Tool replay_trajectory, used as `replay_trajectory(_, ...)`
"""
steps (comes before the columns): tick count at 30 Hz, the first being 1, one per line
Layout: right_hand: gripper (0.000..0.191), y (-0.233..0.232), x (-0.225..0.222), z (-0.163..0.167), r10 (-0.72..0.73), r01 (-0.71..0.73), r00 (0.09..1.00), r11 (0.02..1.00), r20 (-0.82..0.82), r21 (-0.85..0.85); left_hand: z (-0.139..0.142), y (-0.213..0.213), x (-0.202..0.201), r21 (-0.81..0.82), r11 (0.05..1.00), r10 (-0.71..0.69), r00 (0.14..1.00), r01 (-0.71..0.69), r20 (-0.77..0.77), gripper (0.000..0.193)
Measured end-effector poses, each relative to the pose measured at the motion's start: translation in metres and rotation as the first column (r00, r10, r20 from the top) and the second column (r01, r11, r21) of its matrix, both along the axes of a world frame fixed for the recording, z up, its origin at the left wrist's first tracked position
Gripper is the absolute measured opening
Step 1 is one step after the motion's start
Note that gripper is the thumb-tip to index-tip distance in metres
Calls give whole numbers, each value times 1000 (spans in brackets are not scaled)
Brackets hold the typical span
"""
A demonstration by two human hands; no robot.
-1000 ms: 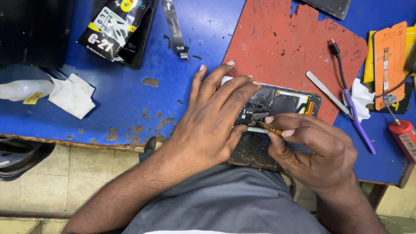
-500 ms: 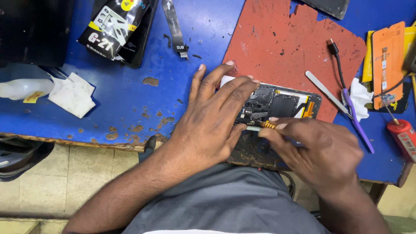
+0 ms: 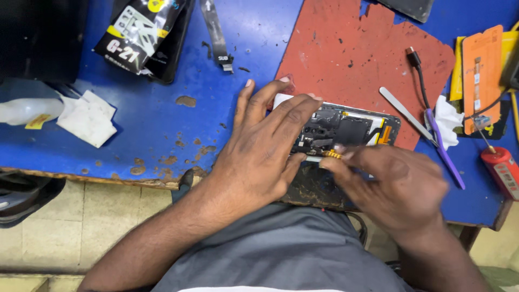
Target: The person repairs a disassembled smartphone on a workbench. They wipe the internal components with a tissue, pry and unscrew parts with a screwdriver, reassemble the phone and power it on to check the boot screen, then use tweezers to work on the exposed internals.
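Observation:
An opened phone (image 3: 351, 127) with its back cover off lies on a worn red mat (image 3: 351, 59) near the front edge of the blue table (image 3: 162, 119). My left hand (image 3: 265, 148) rests flat over the phone's left end, fingers spread, pressing it down. My right hand (image 3: 394, 186) pinches a small gold-tipped part (image 3: 332, 154) at the phone's lower edge; the hand is blurred with motion. Dark internal boards and an orange flex strip show between the hands.
Metal tweezers (image 3: 403, 111) and a purple pry tool (image 3: 446, 148) lie right of the phone by a white tissue (image 3: 447, 120). A red-handled screwdriver (image 3: 500, 167), an orange packet (image 3: 481, 75), a black pouch (image 3: 138, 35), a flex cable (image 3: 216, 35) and white wipes (image 3: 86, 116) lie around.
My right hand has shifted slightly left and up along the phone's lower edge with the small part pinched. My left hand has stayed pressed on the phone.

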State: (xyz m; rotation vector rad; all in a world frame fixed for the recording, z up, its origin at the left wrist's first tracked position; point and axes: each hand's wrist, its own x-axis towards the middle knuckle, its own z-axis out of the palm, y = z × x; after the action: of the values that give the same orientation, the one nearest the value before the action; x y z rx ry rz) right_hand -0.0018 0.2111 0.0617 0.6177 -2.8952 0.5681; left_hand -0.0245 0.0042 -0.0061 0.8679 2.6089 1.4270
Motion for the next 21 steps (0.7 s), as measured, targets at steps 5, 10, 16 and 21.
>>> replay_trajectory(5, 27, 3, 4, -3, 170, -167, 985, 979, 18, -120, 0, 0, 0, -17, 1000, 0, 1000, 0, 15, 78)
replay_trajectory(10, 36, 6, 7, -10, 199, -198, 980, 973, -4, -120, -1, 1, 0, -13, 1000, 0, 1000, 0, 7, 79)
replay_trajectory(16, 35, 14, 13, -11, 110, -105, 992, 991, 63, -86, -2, 2, -1, -6, 1000, -4, 1000, 4, 5, 79)
replay_trajectory(21, 29, 11, 11, -6, 87, -89, 996, 995, 34, 53, -2, 1, 1, -3, 1000, 3, 1000, -3, -3, 79)
